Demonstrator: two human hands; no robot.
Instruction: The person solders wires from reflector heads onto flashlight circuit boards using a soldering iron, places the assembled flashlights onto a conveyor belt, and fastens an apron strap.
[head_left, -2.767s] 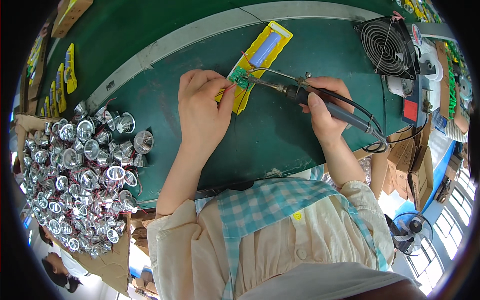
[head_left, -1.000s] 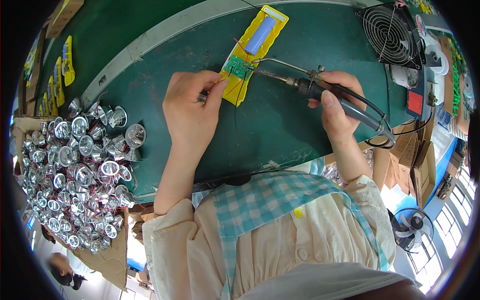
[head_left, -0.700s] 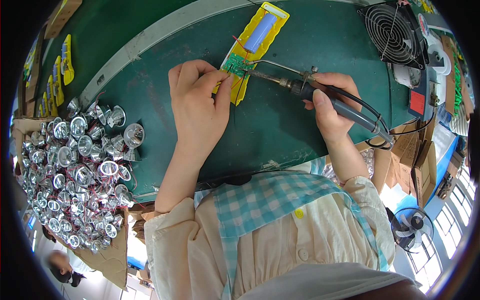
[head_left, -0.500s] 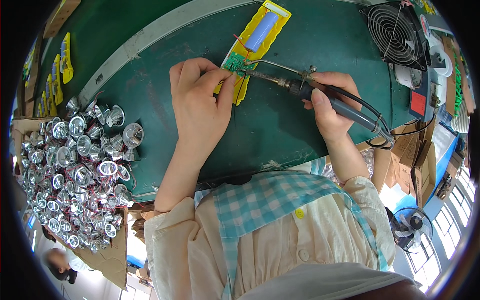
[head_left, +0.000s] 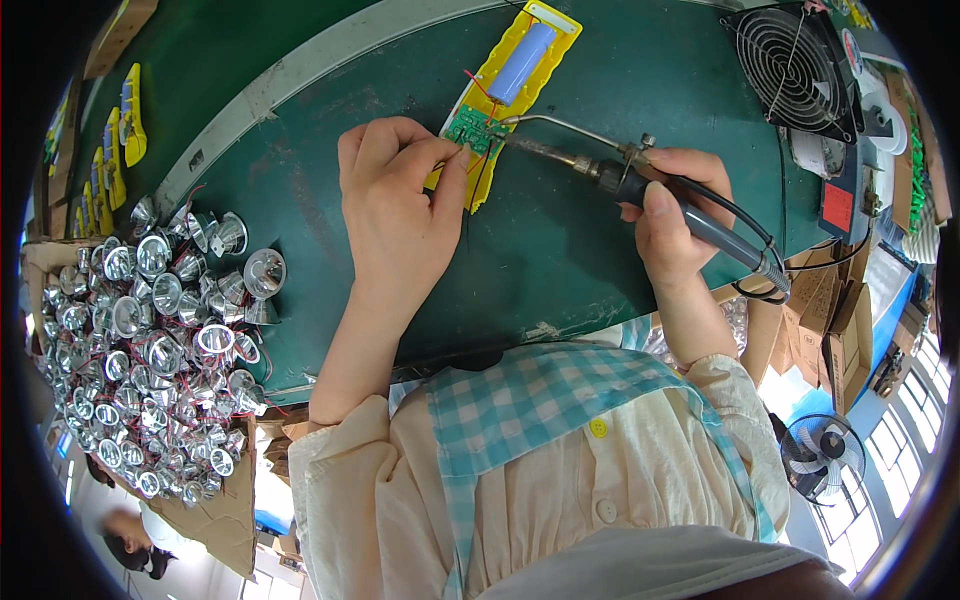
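A yellow plastic housing (head_left: pixel 548 60) lies on the green work table, with a blue cylindrical battery cell (head_left: pixel 522 64) and a small green circuit board (head_left: pixel 474 134) in it. Red and dark wires run around the board. My left hand (head_left: pixel 400 185) is closed in a pinch at the board's lower left edge; what sits between its fingertips is too small to make out, probably hidden by the fingers. In my right hand (head_left: pixel 680 210) is a soldering iron (head_left: pixel 635 185) with a thin metal feed tube, its tip just right of the board.
Many shiny reflector cups (head_left: pixel 150 340) with red wires fill a cardboard box at the left. Several yellow housings (head_left: pixel 132 115) lie at the far left. A black fan (head_left: pixel 790 65) stands at the back right. Open cardboard boxes (head_left: pixel 830 320) are at the right. Behind the left box is another person (head_left: pixel 135 535).
My right hand has drawn the soldering iron slightly to the right, so its tip is farther from the board. The left hand has stayed almost still.
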